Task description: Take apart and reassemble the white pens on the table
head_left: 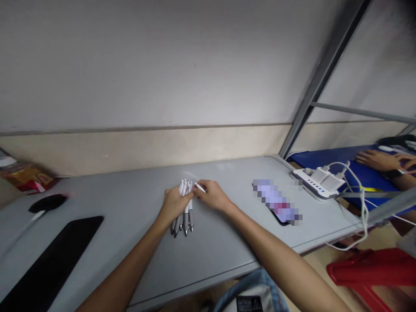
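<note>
A bunch of several white and grey pens is gripped by my left hand over the grey table. Their grey grips and silver tips point toward me, and the white upper ends show above my thumb. Close beside it on the right, my right hand has its fingers closed on a single white pen, partly hidden by the fingers. The two hands are almost touching at the upper ends of the bunch.
A phone lies right of my hands, near a white power strip with plugs and cables. On the left are a long black mat, a black oval object and a red-yellow bottle. Another person's hand rests beyond the metal frame.
</note>
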The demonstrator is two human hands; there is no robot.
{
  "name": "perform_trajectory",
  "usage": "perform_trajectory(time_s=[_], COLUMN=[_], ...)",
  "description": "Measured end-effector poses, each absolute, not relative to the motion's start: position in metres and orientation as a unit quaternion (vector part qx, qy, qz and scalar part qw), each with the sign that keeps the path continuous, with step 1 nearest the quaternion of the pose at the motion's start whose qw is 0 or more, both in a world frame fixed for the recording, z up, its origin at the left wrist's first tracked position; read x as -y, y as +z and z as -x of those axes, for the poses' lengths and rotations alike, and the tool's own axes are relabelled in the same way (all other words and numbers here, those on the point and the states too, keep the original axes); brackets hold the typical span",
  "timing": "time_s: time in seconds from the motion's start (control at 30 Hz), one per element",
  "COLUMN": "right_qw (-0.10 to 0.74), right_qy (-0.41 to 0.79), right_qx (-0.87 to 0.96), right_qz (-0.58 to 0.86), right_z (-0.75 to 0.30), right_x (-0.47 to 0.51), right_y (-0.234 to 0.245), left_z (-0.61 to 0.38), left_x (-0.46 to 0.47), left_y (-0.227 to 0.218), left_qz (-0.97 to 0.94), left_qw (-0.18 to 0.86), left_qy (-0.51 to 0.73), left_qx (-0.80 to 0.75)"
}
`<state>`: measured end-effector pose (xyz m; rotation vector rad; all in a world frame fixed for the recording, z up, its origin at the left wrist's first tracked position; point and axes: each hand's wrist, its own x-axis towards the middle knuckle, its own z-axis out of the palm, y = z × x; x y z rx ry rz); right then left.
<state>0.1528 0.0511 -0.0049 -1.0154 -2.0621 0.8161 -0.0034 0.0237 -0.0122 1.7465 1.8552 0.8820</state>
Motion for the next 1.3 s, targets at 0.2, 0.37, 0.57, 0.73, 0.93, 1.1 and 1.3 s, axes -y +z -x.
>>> perform_trajectory(time_s=[0.2, 0.37, 0.57, 0.73, 0.93, 1.1, 1.3], right_qw=[0.290, 0.281, 0.259, 0.255, 0.219, 0.203, 0.195], right_qy=[0.293, 0.279, 0.268, 0.271, 0.260, 0.215, 0.207], right_qx=[0.807, 0.815, 0.814, 0.803, 0.789, 0.794, 0.797], right_qz=[0.423, 0.423, 0.446, 0.465, 0.511, 0.531, 0.532], right_z=[-0.155, -0.156, -0.156, -0.157, -0.157, -0.151, -0.145], right_x=[-0.052, -0.051, -0.050, -0.049, -0.047, -0.044, -0.044], right_y=[-0.008, -0.011, -0.012, -0.013, -0.013, -0.012, -0.010], left_z=[0.003, 0.006, 0.012, 0.016, 0.021, 0.022, 0.018], left_x=[-0.025, -0.028, -0.031, -0.033, -0.035, -0.039, -0.047], left_y=[-0.022, -0.027, -0.027, -0.029, -0.031, -0.029, -0.027], left_qz=[-0.614, -0.625, -0.651, -0.669, -0.695, -0.707, -0.700], left_qw=[0.047, 0.026, 0.049, 0.059, 0.053, 0.062, 0.078], left_qy=[0.191, 0.211, 0.213, 0.205, 0.204, 0.211, 0.222], left_qx=[-0.765, -0.751, -0.727, -0.712, -0.687, -0.672, -0.674])
